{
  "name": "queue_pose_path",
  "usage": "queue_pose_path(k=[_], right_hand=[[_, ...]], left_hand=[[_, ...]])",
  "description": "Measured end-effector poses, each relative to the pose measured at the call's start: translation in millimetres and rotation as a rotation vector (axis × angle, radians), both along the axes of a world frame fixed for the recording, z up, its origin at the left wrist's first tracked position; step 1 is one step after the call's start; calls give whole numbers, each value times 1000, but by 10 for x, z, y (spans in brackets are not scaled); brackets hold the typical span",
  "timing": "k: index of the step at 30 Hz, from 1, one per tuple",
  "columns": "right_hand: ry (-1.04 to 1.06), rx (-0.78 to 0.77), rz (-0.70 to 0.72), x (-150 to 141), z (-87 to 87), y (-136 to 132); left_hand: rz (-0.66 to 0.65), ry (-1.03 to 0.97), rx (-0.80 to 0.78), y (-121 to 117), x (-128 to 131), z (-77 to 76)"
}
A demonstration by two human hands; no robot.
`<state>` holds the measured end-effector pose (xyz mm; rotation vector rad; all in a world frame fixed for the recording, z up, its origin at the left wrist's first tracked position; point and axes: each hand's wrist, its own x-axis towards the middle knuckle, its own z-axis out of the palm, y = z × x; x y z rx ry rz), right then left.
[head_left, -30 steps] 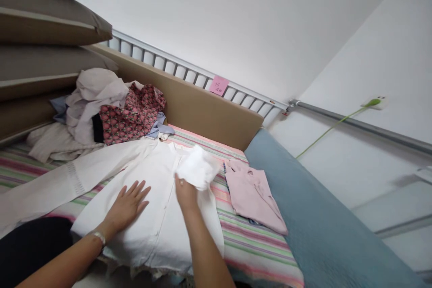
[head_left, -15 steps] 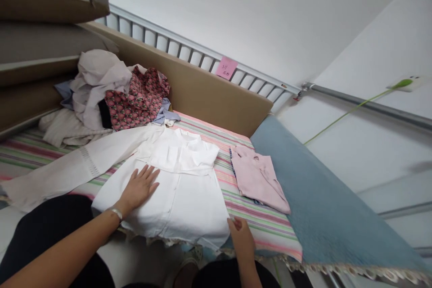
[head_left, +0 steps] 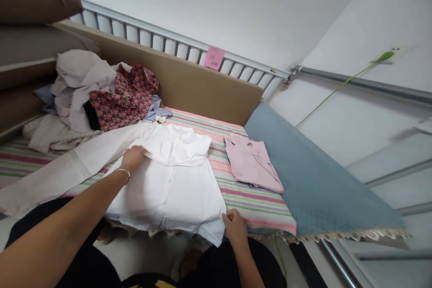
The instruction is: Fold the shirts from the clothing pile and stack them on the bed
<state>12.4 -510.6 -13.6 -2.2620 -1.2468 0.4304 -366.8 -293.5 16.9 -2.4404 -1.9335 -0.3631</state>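
A white button-front shirt (head_left: 189, 189) lies spread on the striped cloth, its collar pointing away from me. One long sleeve (head_left: 81, 166) stretches out to the left. My left hand (head_left: 134, 158) has its fingers closed on the shirt's left side, just below that sleeve; the fingertips are partly hidden. At the lower right corner of the hem, my right hand (head_left: 235, 225) pinches the fabric between thumb and fingers. Part of the hem hangs over the bed's front edge.
A folded pink garment (head_left: 253, 162) rests on the striped cloth (head_left: 263, 209) to the right. Crumpled clothes (head_left: 124, 99) are heaped at the back left beside stacked cushions (head_left: 33, 40). A brown board (head_left: 202, 92) stands behind, against a railing with a pink note (head_left: 214, 57).
My left hand has gone from lying flat on the shirt to gripping its side, slightly farther up. My right hand still holds the hem corner. The view has shifted a little.
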Motion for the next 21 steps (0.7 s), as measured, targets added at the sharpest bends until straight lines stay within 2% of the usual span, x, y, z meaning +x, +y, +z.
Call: queue_pose_path(k=[2,5,9,11,13,16,18,21], right_hand=[[-9,-3,-8,-50,100,-1],[-73,-36,23,-203,312,-10],[-193,-29,196,-621,588,-38],[-214,-16,299,-895,651,-33],[-223,-37,387,-1164,642,8],[-226,-91,475,-1484,521,137],[-224,-136,492,-1619,416,244],[-211,-196,494,-1710,316,371]], left_hand=[[36,-11,26,143,19,143],[19,-39,98,324,107,463],[-23,-92,241,458,145,994],[-29,-130,339,479,51,1218],[-45,-145,405,472,-111,1358],[-49,-111,402,418,-382,1354],[-24,-88,382,360,-515,1223],[4,-34,303,260,-612,937]])
